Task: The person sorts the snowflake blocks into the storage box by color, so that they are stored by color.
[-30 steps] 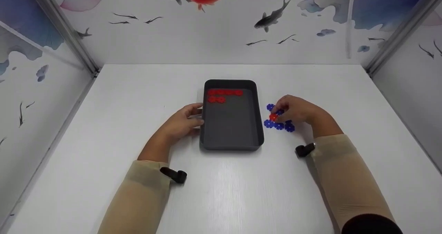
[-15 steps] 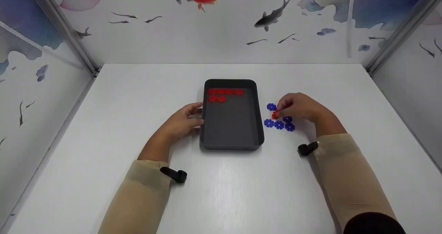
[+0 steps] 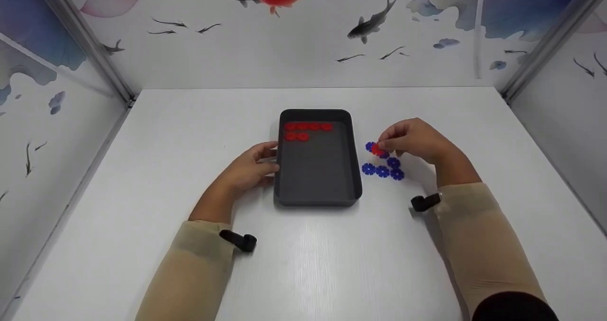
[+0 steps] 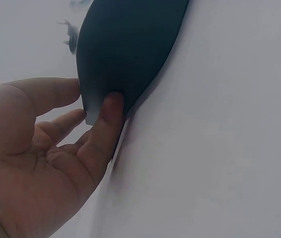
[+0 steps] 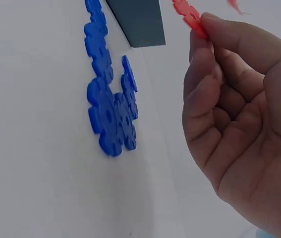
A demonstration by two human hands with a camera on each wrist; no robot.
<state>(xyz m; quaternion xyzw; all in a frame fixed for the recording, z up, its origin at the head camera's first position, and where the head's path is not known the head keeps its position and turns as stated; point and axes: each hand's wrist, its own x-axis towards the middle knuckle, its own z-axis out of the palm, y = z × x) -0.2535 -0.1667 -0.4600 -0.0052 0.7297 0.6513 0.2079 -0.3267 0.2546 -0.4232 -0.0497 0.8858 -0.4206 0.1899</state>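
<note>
Long, smooth beige fabric sleeve on the left arm (image 3: 182, 269), matching long, smooth beige fabric sleeve on the right arm (image 3: 483, 235), each with a darker greenish band by the cuff; left hand (image 3: 249, 168) and right hand (image 3: 417, 140) bare. Small black knob-ended wrist device (image 3: 239, 241) at the left cuff, similar black stubby wrist device (image 3: 425, 201) at the right. Rounded solid-black covering (image 3: 514, 307), material unclear, farther up the right sleeve, fine creases beside it.
</note>
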